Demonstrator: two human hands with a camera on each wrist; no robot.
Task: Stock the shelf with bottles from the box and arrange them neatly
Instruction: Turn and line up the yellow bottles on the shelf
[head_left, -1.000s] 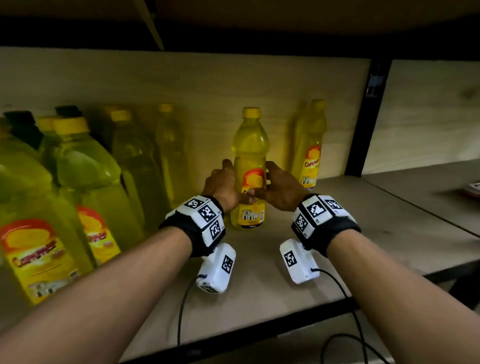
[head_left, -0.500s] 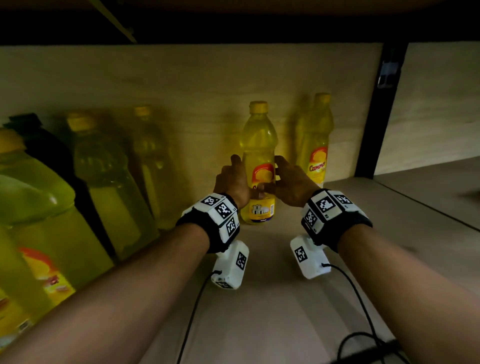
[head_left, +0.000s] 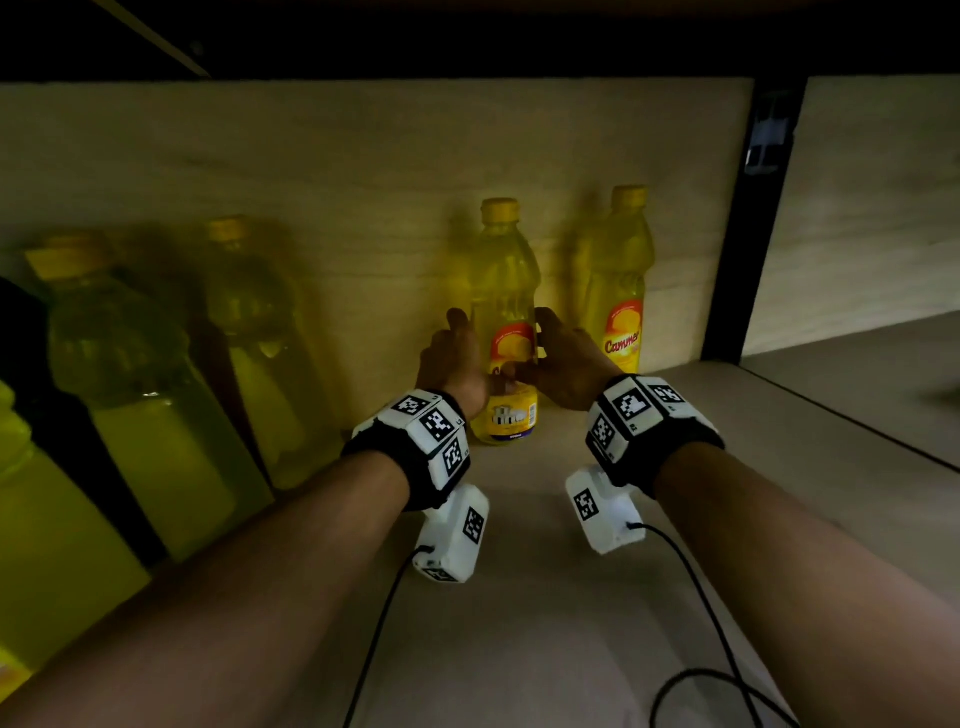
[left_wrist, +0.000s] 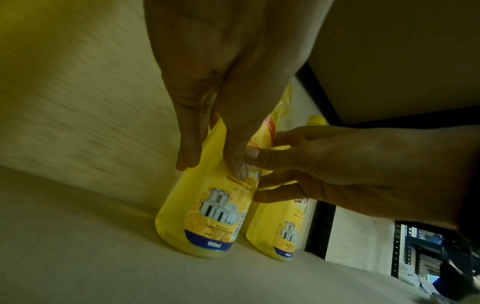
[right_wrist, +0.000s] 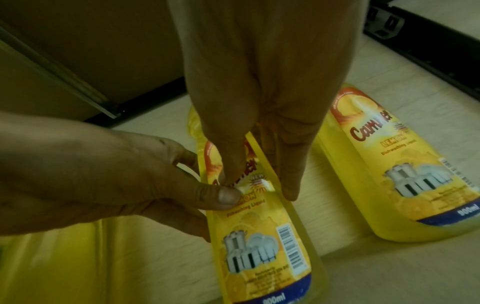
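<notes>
A yellow dishwashing-liquid bottle (head_left: 506, 280) stands upright on the wooden shelf (head_left: 545, 649), near the back wall. My left hand (head_left: 452, 358) grips its left side and my right hand (head_left: 563, 361) its right side, at label height. In the left wrist view my left hand (left_wrist: 214, 167) has fingers on the bottle (left_wrist: 207, 222) and its thumb on the label. In the right wrist view my right hand (right_wrist: 259, 185) pinches the same bottle (right_wrist: 259, 246), and both thumbs meet on the label. A second identical bottle (head_left: 621, 291) stands just to the right.
Several larger yellow bottles (head_left: 145, 395) fill the shelf's left side, some blurred. A black upright post (head_left: 748, 223) bounds the bay behind the second bottle (right_wrist: 389, 174). Another shelf board (head_left: 857, 374) lies beyond it. Wrist-camera cables (head_left: 691, 571) trail over the shelf's front.
Both hands have carried the bottle further back on the shelf, closer to the back wall and the second bottle. The view has moved in towards the shelf.
</notes>
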